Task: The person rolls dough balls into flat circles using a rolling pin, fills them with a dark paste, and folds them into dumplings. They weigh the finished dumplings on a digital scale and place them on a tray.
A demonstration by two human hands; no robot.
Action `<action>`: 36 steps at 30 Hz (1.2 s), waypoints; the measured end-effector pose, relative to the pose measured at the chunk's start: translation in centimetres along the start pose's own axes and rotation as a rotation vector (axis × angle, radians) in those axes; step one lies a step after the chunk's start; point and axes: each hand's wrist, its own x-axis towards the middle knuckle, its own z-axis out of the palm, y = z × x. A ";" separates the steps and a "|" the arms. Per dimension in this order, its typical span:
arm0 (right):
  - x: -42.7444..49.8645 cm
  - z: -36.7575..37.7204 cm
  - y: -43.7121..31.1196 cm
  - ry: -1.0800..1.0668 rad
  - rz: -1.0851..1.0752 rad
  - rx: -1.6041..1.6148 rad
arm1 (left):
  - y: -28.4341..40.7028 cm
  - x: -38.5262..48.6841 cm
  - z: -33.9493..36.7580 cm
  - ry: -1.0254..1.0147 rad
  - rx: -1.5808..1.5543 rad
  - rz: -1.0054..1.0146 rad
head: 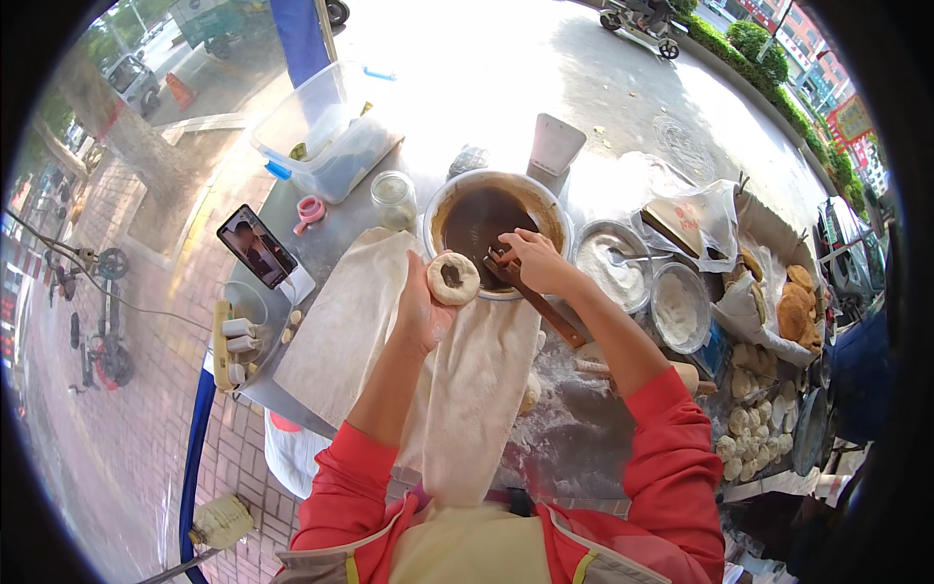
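Observation:
My left hand [421, 306] cradles a round of raw dough [453, 279], with a dark filling in the hollow at its middle. Just right of it, my right hand [536, 260] is at the rim of a large white bowl [432, 208] of dark brown paste [485, 219]. Its fingers close around the upper part of a brown wooden utensil [552, 317], whose handle slants down under my wrist. The utensil's far end is partly hidden by my fingers. Beneath both arms lies a cream cloth [478, 365].
Right of the bowl are a tub of white powder [609, 266], a flour bowl [678, 306] and a rolling pin [686, 376]. Dough pieces [751, 438] and baked rounds [795, 306] sit further right. At left stand a glass jar [393, 197], a phone [257, 247] and a plastic bin [328, 164].

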 end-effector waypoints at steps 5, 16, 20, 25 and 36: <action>-5.3 -1.4 -4.2 0.096 -0.087 1.224 | -1.2 0.7 3.2 -0.057 -0.068 -0.040; -26.0 3.0 -8.0 0.716 -0.005 -0.199 | -13.9 -5.7 11.5 -0.111 0.022 0.153; -39.3 6.0 -0.9 0.716 0.216 0.266 | -21.4 -11.4 12.2 -0.177 0.033 0.086; -46.6 14.8 9.0 0.715 0.547 -0.062 | -30.1 -16.2 10.0 -0.017 -0.023 -0.253; -43.4 9.8 12.0 0.701 0.574 0.944 | -35.1 -17.0 8.5 -0.048 0.084 -0.320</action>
